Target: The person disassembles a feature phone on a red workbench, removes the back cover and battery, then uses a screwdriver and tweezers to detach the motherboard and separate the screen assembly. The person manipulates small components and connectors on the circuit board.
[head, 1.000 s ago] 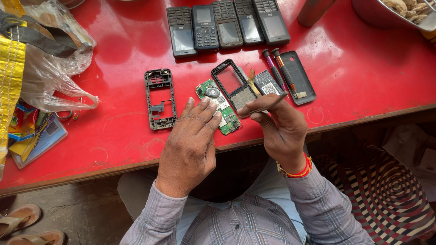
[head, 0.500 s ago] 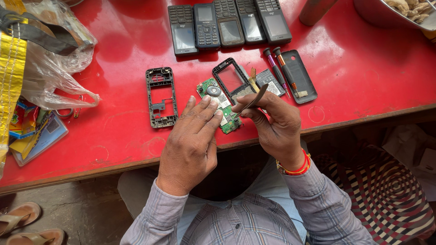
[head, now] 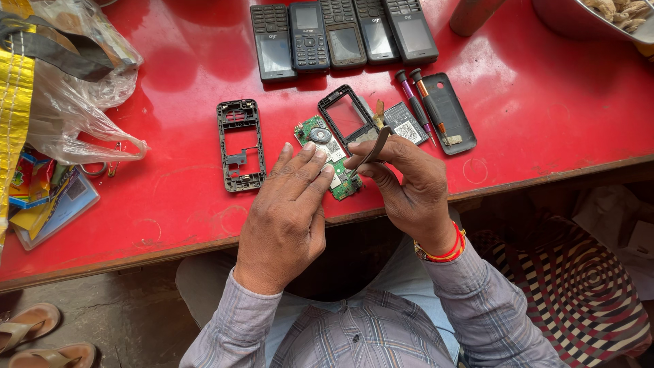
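Tweezers (head: 371,151) sit pinched in my right hand (head: 409,194), thumb and forefinger closed narrow around the shaft, tips angled down toward the green circuit board (head: 327,153). My left hand (head: 286,211) lies flat with its fingers spread over the lower half of that board, pressing it to the red desk (head: 545,136) so it cannot slide; it grips nothing, only pins. The board lies near the desk's front edge, between the empty black middle frame (head: 240,144) on its left and the black front bezel (head: 349,117) just beside it on the right.

I judge the step in hand to be fine work on the board itself, picking at or seating a small part near its lower end, though my fingers hide the exact spot where the tips meet it. What the next move calls for, as I read it, is a steady left hand and a light, short motion of the tweezers, since the board is thin and little of it is exposed.

Further right lie a battery (head: 407,125), two small screwdrivers (head: 413,102) and a black back cover (head: 449,112). Five assembled keypad phones (head: 344,31) stand in a row at the far edge, well apart from the work.
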